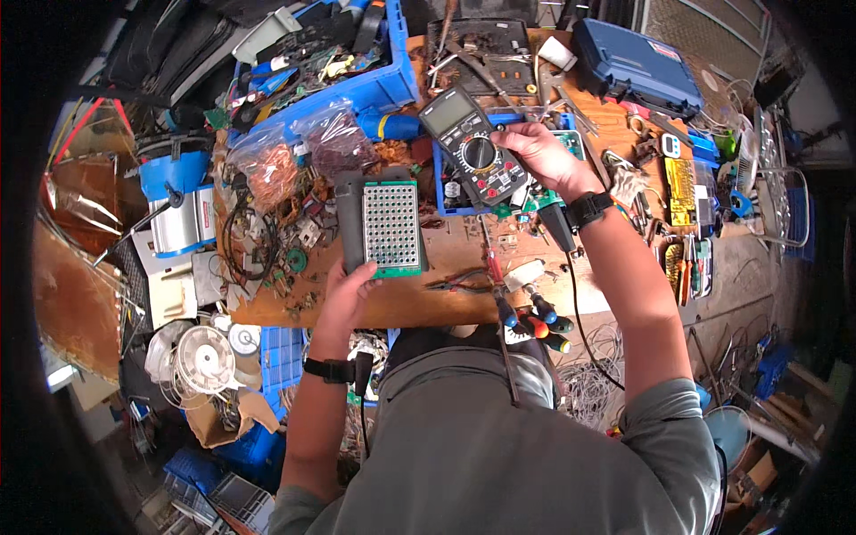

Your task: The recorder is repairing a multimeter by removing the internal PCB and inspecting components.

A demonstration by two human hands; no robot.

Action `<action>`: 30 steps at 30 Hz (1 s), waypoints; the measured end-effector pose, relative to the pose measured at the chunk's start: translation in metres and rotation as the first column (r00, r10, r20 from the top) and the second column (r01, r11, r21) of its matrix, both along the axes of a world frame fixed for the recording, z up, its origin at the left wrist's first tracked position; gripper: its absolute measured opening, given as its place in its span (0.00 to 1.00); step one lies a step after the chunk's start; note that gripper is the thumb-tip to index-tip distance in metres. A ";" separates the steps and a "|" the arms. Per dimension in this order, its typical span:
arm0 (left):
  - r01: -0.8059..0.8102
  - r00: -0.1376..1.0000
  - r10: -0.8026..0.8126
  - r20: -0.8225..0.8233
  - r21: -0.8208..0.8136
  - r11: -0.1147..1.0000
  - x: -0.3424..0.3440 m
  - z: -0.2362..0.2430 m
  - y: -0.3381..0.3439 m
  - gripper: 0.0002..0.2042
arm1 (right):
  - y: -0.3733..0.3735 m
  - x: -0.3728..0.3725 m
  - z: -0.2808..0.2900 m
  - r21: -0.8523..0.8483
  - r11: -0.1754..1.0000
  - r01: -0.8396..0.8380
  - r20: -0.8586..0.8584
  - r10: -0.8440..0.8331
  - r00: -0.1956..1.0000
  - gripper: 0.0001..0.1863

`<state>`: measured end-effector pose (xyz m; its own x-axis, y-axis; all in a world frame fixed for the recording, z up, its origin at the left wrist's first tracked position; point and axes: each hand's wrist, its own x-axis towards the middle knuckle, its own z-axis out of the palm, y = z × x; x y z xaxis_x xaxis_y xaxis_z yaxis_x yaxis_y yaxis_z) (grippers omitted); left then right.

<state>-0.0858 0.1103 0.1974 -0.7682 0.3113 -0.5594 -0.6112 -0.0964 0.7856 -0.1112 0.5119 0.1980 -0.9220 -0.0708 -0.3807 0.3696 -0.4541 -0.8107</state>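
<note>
My left hand (pixel 348 292) grips a green circuit board (pixel 392 273) by its lower left corner, thumb on the front. A pale grid of round dots covers its face, and a dark grey panel (pixel 350 223) shows behind it. To the right, my right hand (pixel 546 159) is closed on the right side of a black digital multimeter (pixel 465 143), with its screen and round dial facing up. The multimeter is tilted above a blue tray (pixel 443 183) of green circuit boards. Below the tray, pliers (pixel 459 281) and a red-handled screwdriver (pixel 493 266) lie on the wooden bench (pixel 366 310).
Clear bags of copper-coloured scrap (pixel 270 174) lie beside a full blue crate (pixel 403 67). A dark blue case (pixel 635 67) stands at the back right. Several screwdrivers (pixel 542 312) cluster at the near edge, and a black cable (pixel 580 316) hangs by my right forearm.
</note>
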 end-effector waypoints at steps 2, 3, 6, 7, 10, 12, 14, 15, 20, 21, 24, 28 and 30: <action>0.013 1.000 -0.013 0.004 -0.007 1.000 -0.006 0.004 0.013 0.17 | 0.007 0.017 0.009 -0.090 0.996 0.007 -0.006 -0.008 1.000 0.10; 0.028 1.000 -0.028 -0.012 -0.019 0.999 -0.009 0.010 0.024 0.17 | 0.012 0.026 0.007 -0.148 0.989 0.026 0.013 -0.024 1.000 0.11; 0.082 0.996 -0.084 -0.041 -0.030 0.996 -0.019 0.009 0.046 0.16 | 0.017 0.053 0.003 -0.255 0.957 0.138 0.057 -0.127 0.990 0.10; 0.101 0.993 -0.103 -0.057 -0.034 0.994 -0.023 0.007 0.053 0.16 | 0.018 0.063 0.004 -0.266 0.947 0.182 0.064 -0.171 0.983 0.09; 0.184 0.978 -0.185 -0.099 -0.022 0.983 -0.035 0.002 0.074 0.15 | 0.024 0.092 0.001 -0.268 0.928 0.258 0.051 -0.254 0.966 0.07; 0.204 0.973 -0.206 -0.101 -0.033 0.978 -0.042 0.000 0.086 0.15 | 0.031 0.109 0.003 -0.205 0.929 0.309 0.045 -0.307 0.951 0.06; 0.212 0.969 -0.217 -0.119 -0.053 0.976 -0.049 0.001 0.094 0.15 | 0.031 0.129 0.010 -0.181 0.891 0.417 0.077 -0.410 0.909 0.06; 0.195 0.971 -0.197 -0.132 -0.028 0.980 -0.051 0.005 0.100 0.14 | 0.039 0.145 0.000 -0.155 0.873 0.463 0.083 -0.455 0.886 0.07; 0.137 0.983 -0.136 -0.124 0.002 0.991 -0.066 0.002 0.089 0.11 | 0.038 0.208 -0.022 -0.099 0.755 0.649 0.144 -0.634 0.760 0.07; 0.117 0.985 -0.115 -0.129 0.006 0.993 -0.070 0.001 0.084 0.11 | 0.040 0.227 -0.037 -0.126 0.735 0.666 0.133 -0.653 0.746 0.08; 0.077 0.988 -0.076 -0.133 0.004 0.997 -0.081 -0.004 0.073 0.11 | 0.027 0.266 -0.052 -0.179 0.698 0.693 0.211 -0.661 0.720 0.13; 0.018 0.992 -0.011 -0.125 0.051 0.999 -0.086 0.001 0.079 0.10 | -0.001 0.284 -0.035 -0.122 0.677 0.726 0.231 -0.692 0.684 0.09; 0.105 0.990 -0.096 -0.104 0.085 0.991 -0.088 -0.007 0.083 0.10 | -0.011 0.290 -0.030 -0.123 0.665 0.736 0.257 -0.695 0.671 0.09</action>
